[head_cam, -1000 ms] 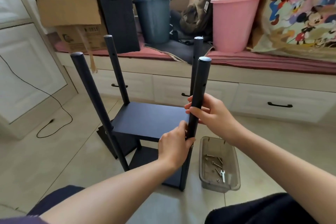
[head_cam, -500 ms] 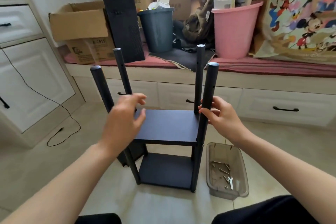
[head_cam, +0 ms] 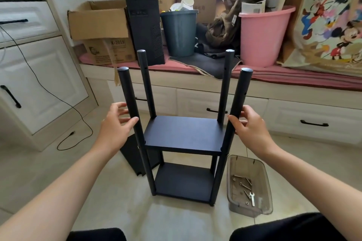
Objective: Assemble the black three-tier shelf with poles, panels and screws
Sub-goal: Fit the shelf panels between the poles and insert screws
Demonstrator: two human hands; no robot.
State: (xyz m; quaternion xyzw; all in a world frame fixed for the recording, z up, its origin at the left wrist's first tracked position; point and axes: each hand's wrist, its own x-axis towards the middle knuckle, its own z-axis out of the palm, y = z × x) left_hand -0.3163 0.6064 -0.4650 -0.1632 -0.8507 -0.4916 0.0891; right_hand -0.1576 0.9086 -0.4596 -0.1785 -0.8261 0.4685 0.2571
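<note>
Since a moment earlier, the left hand point(head_cam: 115, 123) had reached the front-left pole point(head_cam: 135, 125), fingers spread loosely around it, while the half-built shelf point(head_cam: 184, 133) stood upright on the floor point(head_cam: 58, 166), the right hand point(head_cam: 248, 125) curled against the front-right pole point(head_cam: 233, 123), beside the screw tray point(head_cam: 248, 184).

Pink tub point(head_cam: 262, 37), grey bin point(head_cam: 179, 33) (full), computer tower point(head_cam: 145, 25)

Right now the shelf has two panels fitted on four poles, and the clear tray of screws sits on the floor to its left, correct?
Not quite. The head view shows the clear tray on the floor to the right of the shelf, not its left. Two panels on four poles is correct.
</note>
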